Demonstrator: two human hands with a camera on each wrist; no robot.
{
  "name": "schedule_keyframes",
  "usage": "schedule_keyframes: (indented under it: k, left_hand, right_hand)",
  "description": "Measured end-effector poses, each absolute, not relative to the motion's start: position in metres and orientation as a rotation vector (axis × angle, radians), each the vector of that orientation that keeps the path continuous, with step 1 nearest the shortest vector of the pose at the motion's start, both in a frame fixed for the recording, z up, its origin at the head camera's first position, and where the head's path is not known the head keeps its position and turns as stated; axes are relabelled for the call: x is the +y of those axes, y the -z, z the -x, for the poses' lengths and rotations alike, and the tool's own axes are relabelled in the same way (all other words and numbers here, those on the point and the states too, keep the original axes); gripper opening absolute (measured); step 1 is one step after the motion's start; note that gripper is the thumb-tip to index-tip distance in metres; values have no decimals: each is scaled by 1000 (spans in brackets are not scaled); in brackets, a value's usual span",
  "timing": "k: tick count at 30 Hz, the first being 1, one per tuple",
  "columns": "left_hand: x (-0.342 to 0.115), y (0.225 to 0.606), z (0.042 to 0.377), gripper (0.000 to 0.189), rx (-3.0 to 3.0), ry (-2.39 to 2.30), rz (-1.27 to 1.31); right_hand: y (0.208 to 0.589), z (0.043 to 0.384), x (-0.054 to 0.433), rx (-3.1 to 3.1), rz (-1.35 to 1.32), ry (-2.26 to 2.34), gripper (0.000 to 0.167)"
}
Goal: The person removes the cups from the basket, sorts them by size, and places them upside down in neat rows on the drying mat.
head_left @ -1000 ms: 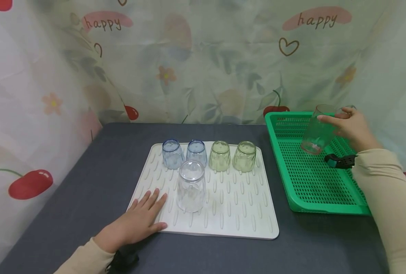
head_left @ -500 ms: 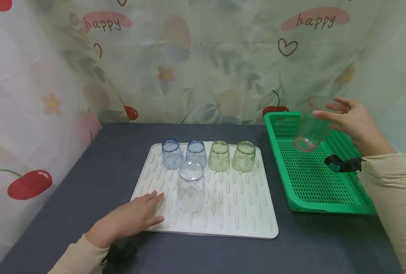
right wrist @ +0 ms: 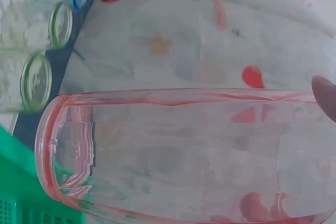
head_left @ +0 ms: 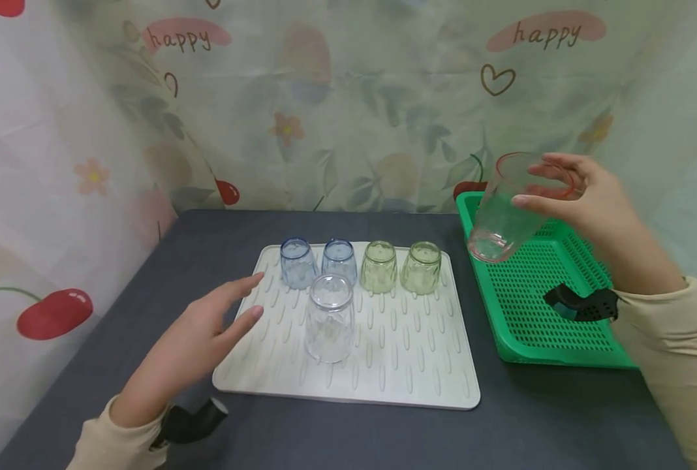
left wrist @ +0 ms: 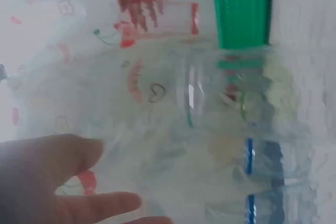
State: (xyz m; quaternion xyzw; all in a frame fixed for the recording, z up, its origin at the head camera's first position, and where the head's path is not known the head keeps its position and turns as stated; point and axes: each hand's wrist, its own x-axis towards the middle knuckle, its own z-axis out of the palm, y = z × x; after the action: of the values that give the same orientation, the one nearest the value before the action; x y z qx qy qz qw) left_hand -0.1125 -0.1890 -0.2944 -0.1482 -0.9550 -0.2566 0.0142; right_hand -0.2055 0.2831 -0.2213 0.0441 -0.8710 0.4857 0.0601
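Note:
My right hand (head_left: 604, 219) grips a tall pink-tinted drinking glass (head_left: 504, 212) near its rim, mouth up and tilted, over the left edge of the green basket (head_left: 504, 326). In the right wrist view the glass (right wrist: 184, 150) lies across the picture, its thick base to the left. My left hand (head_left: 186, 346) is raised by the left side of the white ridged mat (head_left: 395, 382), its fingers extended, holding nothing. A tall clear glass (head_left: 329, 326) stands upside down on the mat near its middle.
Two blue glasses (head_left: 297, 264) (head_left: 339, 262) and two green glasses (head_left: 378, 267) (head_left: 421, 269) stand upside down along the mat's back edge. A patterned curtain (head_left: 348, 130) hangs behind the dark table (head_left: 149, 287).
My right hand has lifted the pink-tinted glass and carried it left, from inside the basket to its left edge. My left hand has risen off the mat and drawn back leftward.

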Motion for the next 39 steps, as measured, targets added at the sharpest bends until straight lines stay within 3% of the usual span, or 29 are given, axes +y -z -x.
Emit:
schedule_keyframes:
  k: [6, 14, 25, 39]
  left_hand:
    - [-174, 292, 104, 52, -2656, 922, 541]
    - [-148, 287, 95, 64, -2294, 1138, 758]
    - [-119, 290, 89, 70, -2259, 1331, 901]
    - [-89, 305, 93, 69, -2321, 1462, 1131]
  right_hand:
    - [220, 184, 257, -2543, -282, -1533, 72]
    - [226, 156, 224, -2472, -522, -1554, 77]
    - [250, 127, 189, -2477, -810, -1543, 83]
    - [278, 110, 165, -2578, -933, -1597, 86]
